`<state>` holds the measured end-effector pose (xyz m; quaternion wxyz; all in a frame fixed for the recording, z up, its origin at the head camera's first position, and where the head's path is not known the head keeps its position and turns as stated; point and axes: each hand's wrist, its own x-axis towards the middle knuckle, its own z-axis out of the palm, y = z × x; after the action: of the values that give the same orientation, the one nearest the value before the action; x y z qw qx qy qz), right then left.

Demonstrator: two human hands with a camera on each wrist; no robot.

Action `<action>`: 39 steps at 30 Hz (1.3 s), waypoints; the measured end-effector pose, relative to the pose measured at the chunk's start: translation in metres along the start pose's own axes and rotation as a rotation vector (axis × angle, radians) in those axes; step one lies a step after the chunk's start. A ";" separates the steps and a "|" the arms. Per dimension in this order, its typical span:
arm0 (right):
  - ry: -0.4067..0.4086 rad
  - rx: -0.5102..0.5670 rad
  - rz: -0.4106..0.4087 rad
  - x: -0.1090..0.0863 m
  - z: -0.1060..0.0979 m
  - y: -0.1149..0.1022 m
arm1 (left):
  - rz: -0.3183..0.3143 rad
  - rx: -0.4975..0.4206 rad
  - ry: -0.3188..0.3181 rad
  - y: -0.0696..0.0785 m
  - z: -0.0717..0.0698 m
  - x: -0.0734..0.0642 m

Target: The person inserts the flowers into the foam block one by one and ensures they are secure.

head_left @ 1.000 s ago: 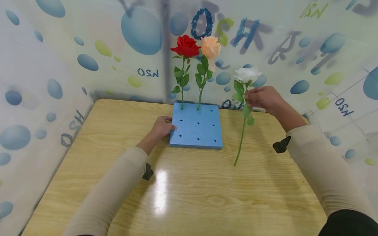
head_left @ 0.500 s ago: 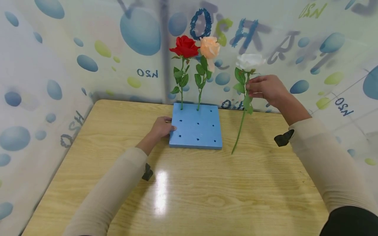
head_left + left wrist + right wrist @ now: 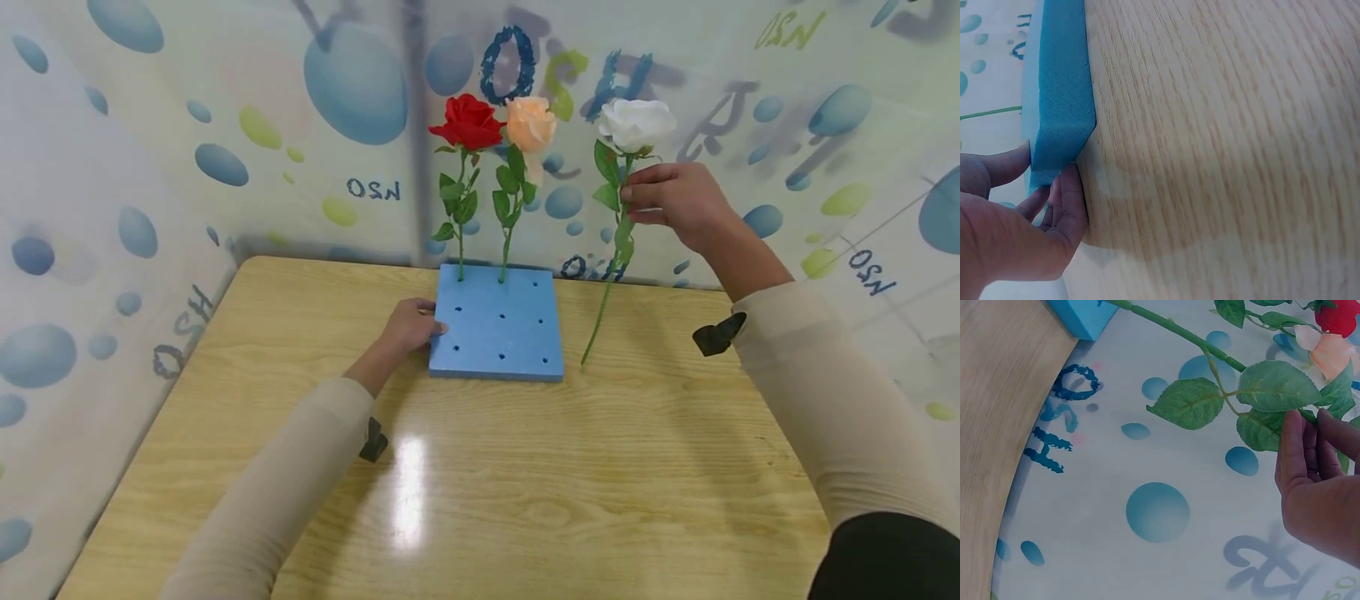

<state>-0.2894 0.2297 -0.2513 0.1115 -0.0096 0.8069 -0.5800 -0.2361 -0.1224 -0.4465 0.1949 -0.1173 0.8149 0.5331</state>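
Note:
My right hand (image 3: 678, 204) pinches the stem of a white artificial rose (image 3: 637, 125) below its bloom. The rose is raised right of a blue foam board (image 3: 495, 329), its stem slanting down to the left, and its lower end is apart from the board. My left hand (image 3: 408, 325) grips the board's left edge, thumb on top; the left wrist view shows its fingers (image 3: 1071, 200) against the side and lower edge. A red rose (image 3: 468, 122) and a peach rose (image 3: 531, 125) stand upright in holes along the board's back row. In the right wrist view, green leaves (image 3: 1275, 386) partly hide the pinched stem.
The board lies on a wooden table (image 3: 495, 467) near its back edge and has several small holes. A patterned wall covering (image 3: 292, 125) rises behind and on both sides of the table.
My right hand has lifted the white rose higher, and the stem's lower end has risen and shifted slightly left toward the board. My left hand has stayed on the board.

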 end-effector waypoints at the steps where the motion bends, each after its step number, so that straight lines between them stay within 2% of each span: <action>1: 0.004 0.006 -0.007 0.000 0.000 -0.001 | -0.001 0.001 0.001 0.000 0.000 0.000; 5: 0.009 0.021 -0.034 0.001 0.002 -0.009 | -0.003 -0.002 0.004 0.000 0.000 0.001; 13: 0.024 0.155 -0.094 0.006 0.004 -0.023 | 0.008 0.006 0.010 0.000 0.001 0.000; 22: 0.088 0.196 -0.159 0.016 0.016 -0.027 | 0.003 0.019 0.011 -0.003 0.002 0.001; 31: 0.148 0.215 -0.197 0.026 0.028 -0.027 | -0.001 0.011 0.011 -0.002 0.002 -0.002; 39: 0.197 0.120 -0.198 0.034 0.038 -0.028 | -0.002 0.021 0.013 0.000 0.001 -0.001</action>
<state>-0.3186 0.1797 -0.2423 -0.0256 -0.0258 0.7728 -0.6337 -0.2354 -0.1215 -0.4462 0.1916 -0.1193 0.8216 0.5234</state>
